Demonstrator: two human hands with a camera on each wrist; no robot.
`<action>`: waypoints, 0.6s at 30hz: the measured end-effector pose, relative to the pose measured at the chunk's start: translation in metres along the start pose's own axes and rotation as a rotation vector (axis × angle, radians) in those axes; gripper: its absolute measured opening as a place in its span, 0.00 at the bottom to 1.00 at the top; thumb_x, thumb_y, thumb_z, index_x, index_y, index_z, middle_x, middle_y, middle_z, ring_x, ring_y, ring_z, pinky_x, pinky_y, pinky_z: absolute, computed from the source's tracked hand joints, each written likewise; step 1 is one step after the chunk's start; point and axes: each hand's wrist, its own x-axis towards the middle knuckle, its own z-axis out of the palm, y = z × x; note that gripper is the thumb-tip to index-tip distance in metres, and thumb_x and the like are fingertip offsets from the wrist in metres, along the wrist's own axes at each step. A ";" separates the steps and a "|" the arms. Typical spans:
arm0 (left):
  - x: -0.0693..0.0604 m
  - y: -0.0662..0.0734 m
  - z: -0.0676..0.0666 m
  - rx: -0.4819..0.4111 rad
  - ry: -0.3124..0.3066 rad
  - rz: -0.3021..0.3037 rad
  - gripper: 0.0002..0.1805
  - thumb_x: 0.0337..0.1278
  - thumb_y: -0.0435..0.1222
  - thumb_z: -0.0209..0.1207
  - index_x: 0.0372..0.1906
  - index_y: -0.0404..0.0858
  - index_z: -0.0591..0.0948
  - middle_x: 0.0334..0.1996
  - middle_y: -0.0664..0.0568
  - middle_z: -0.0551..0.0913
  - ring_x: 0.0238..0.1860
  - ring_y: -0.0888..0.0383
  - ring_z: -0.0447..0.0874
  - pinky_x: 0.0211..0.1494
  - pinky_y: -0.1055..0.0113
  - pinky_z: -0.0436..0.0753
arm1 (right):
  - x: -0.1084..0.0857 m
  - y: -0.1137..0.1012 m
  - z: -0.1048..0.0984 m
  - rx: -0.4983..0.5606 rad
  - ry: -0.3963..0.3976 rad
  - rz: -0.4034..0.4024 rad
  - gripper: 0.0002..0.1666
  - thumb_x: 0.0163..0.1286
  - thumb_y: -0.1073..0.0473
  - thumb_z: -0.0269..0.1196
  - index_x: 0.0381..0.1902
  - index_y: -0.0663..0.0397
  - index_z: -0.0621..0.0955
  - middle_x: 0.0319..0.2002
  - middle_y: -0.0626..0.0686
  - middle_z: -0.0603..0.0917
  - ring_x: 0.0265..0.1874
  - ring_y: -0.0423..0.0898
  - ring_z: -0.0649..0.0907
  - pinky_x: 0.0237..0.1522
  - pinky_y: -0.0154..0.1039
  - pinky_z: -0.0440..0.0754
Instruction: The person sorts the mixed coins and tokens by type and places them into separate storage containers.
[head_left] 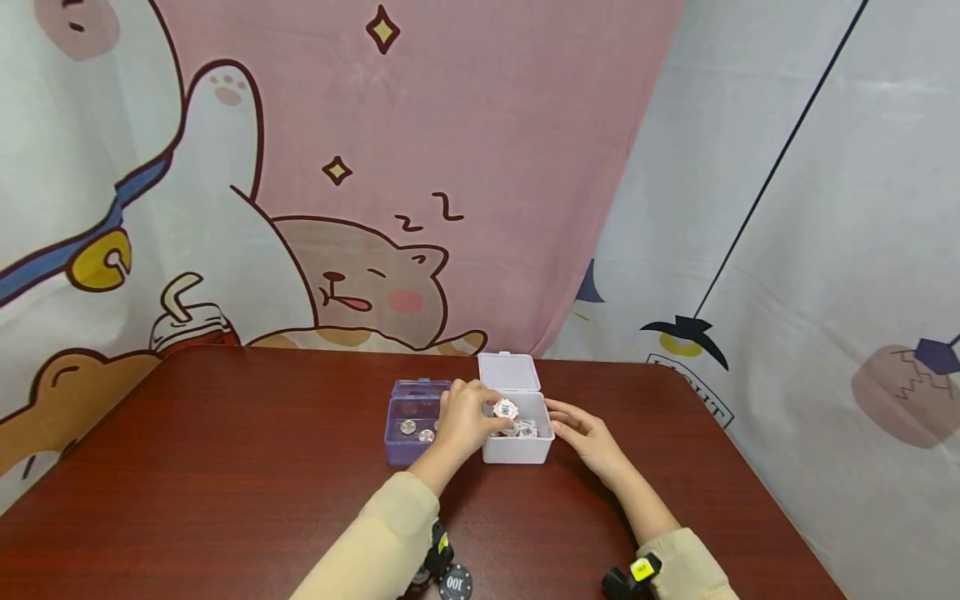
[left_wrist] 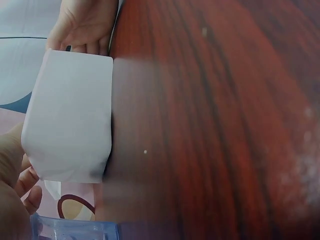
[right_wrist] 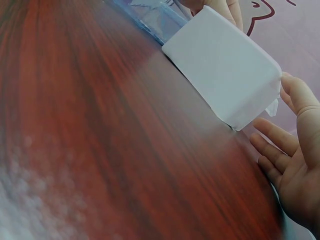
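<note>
A white plastic box [head_left: 516,452] stands on the table with its lid [head_left: 509,372] raised at the back. Several white poker chips [head_left: 527,429] lie inside. My left hand [head_left: 462,414] reaches over the box's left wall and pinches a white poker chip [head_left: 506,409] between thumb and forefinger, above the others. Along the right wall, my right hand [head_left: 588,437] touches the box with extended fingers; in the right wrist view its thumb [right_wrist: 300,92] meets the box's upper edge. Both wrist views show the box's plain front, which hides its contents.
Left of the white box is a translucent blue box [head_left: 407,451], lid up, with several silvery round pieces [head_left: 408,427] inside; my left hand covers part of it. Near the table's front edge, black poker chips [head_left: 455,582] lie partly behind the left sleeve. A printed cloth hangs behind the table.
</note>
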 end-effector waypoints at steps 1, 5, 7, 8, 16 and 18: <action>0.000 0.000 0.000 0.004 -0.002 -0.001 0.21 0.35 0.45 0.76 0.40 0.42 0.88 0.37 0.56 0.83 0.41 0.54 0.72 0.45 0.57 0.68 | -0.001 -0.003 0.000 0.000 -0.003 -0.001 0.25 0.70 0.67 0.58 0.64 0.66 0.71 0.54 0.71 0.77 0.56 0.65 0.74 0.48 0.31 0.73; -0.001 0.001 0.000 0.008 -0.011 -0.014 0.22 0.35 0.46 0.76 0.41 0.42 0.88 0.37 0.56 0.82 0.42 0.54 0.72 0.46 0.57 0.68 | -0.001 0.000 0.000 -0.002 0.004 0.005 0.25 0.70 0.66 0.58 0.64 0.65 0.72 0.54 0.69 0.78 0.56 0.64 0.75 0.48 0.32 0.74; -0.001 0.001 0.000 0.011 -0.019 -0.018 0.23 0.35 0.46 0.75 0.42 0.42 0.88 0.37 0.56 0.82 0.42 0.54 0.72 0.46 0.57 0.68 | 0.001 0.006 -0.001 -0.007 0.009 0.010 0.25 0.70 0.64 0.59 0.64 0.62 0.73 0.54 0.67 0.78 0.56 0.61 0.76 0.49 0.32 0.73; -0.001 0.001 0.000 0.012 -0.020 -0.017 0.24 0.35 0.46 0.75 0.43 0.42 0.88 0.37 0.55 0.82 0.42 0.53 0.72 0.46 0.57 0.68 | 0.001 0.010 -0.001 -0.010 0.012 0.010 0.25 0.70 0.63 0.59 0.64 0.61 0.73 0.54 0.66 0.79 0.56 0.60 0.76 0.49 0.32 0.73; 0.000 0.000 -0.005 -0.044 -0.015 0.027 0.25 0.38 0.46 0.74 0.45 0.39 0.87 0.37 0.54 0.83 0.41 0.54 0.72 0.44 0.57 0.67 | 0.004 0.017 -0.003 0.006 0.015 -0.003 0.25 0.70 0.63 0.59 0.64 0.60 0.73 0.54 0.66 0.79 0.56 0.60 0.76 0.50 0.31 0.73; -0.002 0.001 -0.009 -0.075 -0.012 0.051 0.25 0.38 0.46 0.74 0.45 0.39 0.87 0.37 0.54 0.83 0.40 0.54 0.72 0.44 0.57 0.67 | 0.004 0.017 -0.003 0.005 0.015 0.004 0.25 0.70 0.64 0.59 0.64 0.60 0.73 0.54 0.65 0.79 0.56 0.59 0.76 0.50 0.32 0.73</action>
